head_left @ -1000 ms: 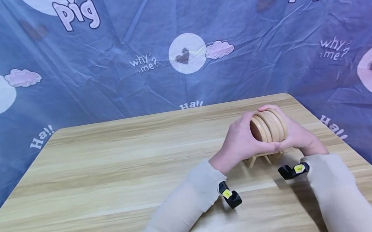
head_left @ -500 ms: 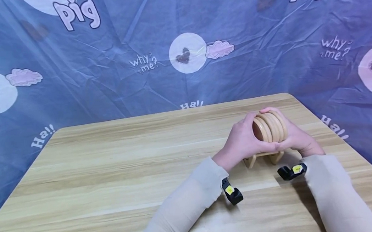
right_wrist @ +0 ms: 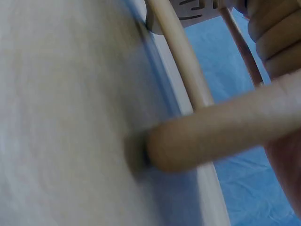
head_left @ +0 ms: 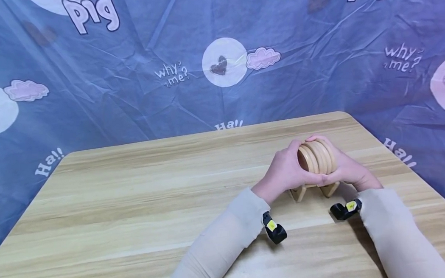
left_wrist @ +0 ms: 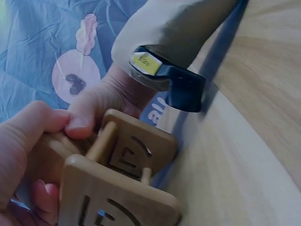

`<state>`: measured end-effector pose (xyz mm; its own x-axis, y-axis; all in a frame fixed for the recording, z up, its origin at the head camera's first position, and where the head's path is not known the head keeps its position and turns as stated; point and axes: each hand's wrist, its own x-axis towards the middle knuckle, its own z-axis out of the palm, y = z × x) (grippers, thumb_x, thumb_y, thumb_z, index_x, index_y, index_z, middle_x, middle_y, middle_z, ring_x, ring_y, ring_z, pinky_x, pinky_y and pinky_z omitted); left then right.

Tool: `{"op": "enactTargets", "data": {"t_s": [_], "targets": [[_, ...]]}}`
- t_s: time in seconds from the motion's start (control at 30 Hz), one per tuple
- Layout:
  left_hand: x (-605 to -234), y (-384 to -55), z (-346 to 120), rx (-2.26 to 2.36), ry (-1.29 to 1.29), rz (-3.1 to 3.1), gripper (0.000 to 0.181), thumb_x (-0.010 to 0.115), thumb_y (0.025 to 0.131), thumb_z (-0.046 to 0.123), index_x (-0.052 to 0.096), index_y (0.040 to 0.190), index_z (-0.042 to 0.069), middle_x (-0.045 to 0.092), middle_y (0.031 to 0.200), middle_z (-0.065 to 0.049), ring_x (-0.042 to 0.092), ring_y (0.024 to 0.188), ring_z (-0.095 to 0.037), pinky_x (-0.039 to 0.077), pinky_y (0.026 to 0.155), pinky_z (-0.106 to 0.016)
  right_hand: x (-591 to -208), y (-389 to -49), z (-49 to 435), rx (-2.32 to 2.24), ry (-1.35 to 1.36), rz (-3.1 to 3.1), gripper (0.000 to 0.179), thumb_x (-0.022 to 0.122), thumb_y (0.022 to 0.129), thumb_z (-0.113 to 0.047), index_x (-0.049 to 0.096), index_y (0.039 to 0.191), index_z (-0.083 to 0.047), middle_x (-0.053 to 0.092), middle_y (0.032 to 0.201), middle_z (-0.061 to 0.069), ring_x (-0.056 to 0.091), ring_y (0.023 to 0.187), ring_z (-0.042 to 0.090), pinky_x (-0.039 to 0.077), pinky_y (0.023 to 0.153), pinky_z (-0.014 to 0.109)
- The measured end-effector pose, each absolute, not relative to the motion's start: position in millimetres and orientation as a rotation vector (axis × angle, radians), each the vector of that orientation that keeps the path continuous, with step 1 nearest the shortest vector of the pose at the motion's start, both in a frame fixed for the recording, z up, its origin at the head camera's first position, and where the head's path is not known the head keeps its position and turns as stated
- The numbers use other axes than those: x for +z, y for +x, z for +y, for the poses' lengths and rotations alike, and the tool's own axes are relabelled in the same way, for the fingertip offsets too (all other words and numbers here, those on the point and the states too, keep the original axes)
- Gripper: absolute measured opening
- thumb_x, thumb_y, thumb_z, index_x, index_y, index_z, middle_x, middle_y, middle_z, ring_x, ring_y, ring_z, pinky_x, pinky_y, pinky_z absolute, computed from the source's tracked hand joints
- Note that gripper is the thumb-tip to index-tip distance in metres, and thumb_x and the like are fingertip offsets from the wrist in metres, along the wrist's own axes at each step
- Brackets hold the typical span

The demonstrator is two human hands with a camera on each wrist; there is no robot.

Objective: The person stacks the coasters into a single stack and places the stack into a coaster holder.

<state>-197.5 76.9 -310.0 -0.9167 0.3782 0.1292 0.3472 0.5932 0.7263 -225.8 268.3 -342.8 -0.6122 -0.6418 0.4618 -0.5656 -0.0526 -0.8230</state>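
Several round wooden discs (head_left: pixel 317 157), which look like coasters, stand on edge in a row between both hands. My left hand (head_left: pixel 281 170) grips them from the left, its thumb along the near side. From the right, my right hand (head_left: pixel 351 167) curls round the other end, and the two thumbs meet in front. Directly beneath is a wooden rack (head_left: pixel 301 192) with slotted side panels and dowel rods; in the left wrist view one side panel (left_wrist: pixel 117 193) fills the foreground. The discs (right_wrist: pixel 280 40) show at the upper right of the right wrist view. Most fingers are hidden behind them.
The rack stands on a wood-grain table (head_left: pixel 145 211), toward its right side. A blue printed cloth (head_left: pixel 134 78) hangs behind the table. Black wrist cameras (head_left: pixel 274 230) are worn at both cuffs.
In the head view both hands and the discs have shifted slightly down and to the left. The rack's feet stay at about the same spot, and the hold continues.
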Motion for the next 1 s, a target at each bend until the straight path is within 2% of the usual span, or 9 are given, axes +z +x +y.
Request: {"op": "enactTargets", "data": {"t_s": [0.13, 0.3, 0.57, 0.7, 1.0], "targets": [[-307, -201, 76, 1.210, 0.628, 2.766, 0.079, 0.084, 0.054, 0.051, 0.046, 0.117, 0.022, 0.060, 0.097, 0.006, 0.056, 0.084, -0.004, 0.045, 0.067, -0.013, -341, -227, 268, -1.722, -1.345, 2.184, 0.095, 0.072, 0.052, 0.018, 0.027, 0.134, 0.000, 0.048, 0.122, 0.001, 0.054, 0.103, 0.008, 0.044, 0.087, 0.014], [-306, -205, 74, 1.125, 0.625, 2.753, 0.086, 0.084, 0.055, 0.050, 0.043, 0.125, 0.021, 0.060, 0.101, 0.003, 0.056, 0.087, -0.005, 0.046, 0.069, -0.014, -341, -226, 267, -1.675, -1.277, 2.231, 0.093, 0.073, 0.053, 0.018, 0.027, 0.132, -0.001, 0.051, 0.117, -0.001, 0.055, 0.100, 0.007, 0.045, 0.085, 0.014], [-304, -211, 73, 0.963, 0.702, 2.751, 0.085, 0.083, 0.056, 0.050, 0.042, 0.124, 0.020, 0.058, 0.101, 0.004, 0.055, 0.089, -0.005, 0.046, 0.072, -0.014, -339, -225, 266, -1.652, -1.329, 2.220, 0.097, 0.075, 0.052, 0.020, 0.019, 0.131, 0.008, 0.046, 0.120, 0.004, 0.054, 0.099, 0.009, 0.047, 0.082, 0.015], [-304, -212, 72, 0.958, 0.711, 2.717, 0.082, 0.083, 0.057, 0.049, 0.042, 0.122, 0.020, 0.057, 0.100, 0.005, 0.055, 0.089, -0.005, 0.046, 0.072, -0.015, -341, -223, 264, -1.695, -1.304, 2.192, 0.093, 0.075, 0.052, 0.020, 0.024, 0.128, 0.006, 0.048, 0.117, 0.004, 0.056, 0.096, 0.010, 0.049, 0.079, 0.017], [-302, -211, 72, 0.924, 0.667, 2.710, 0.083, 0.084, 0.056, 0.050, 0.044, 0.123, 0.020, 0.057, 0.101, 0.006, 0.055, 0.090, -0.005, 0.046, 0.072, -0.015, -343, -221, 265, -1.667, -1.205, 2.322, 0.091, 0.078, 0.051, 0.017, 0.033, 0.128, 0.000, 0.053, 0.115, -0.002, 0.057, 0.095, 0.007, 0.047, 0.081, 0.014]]}}
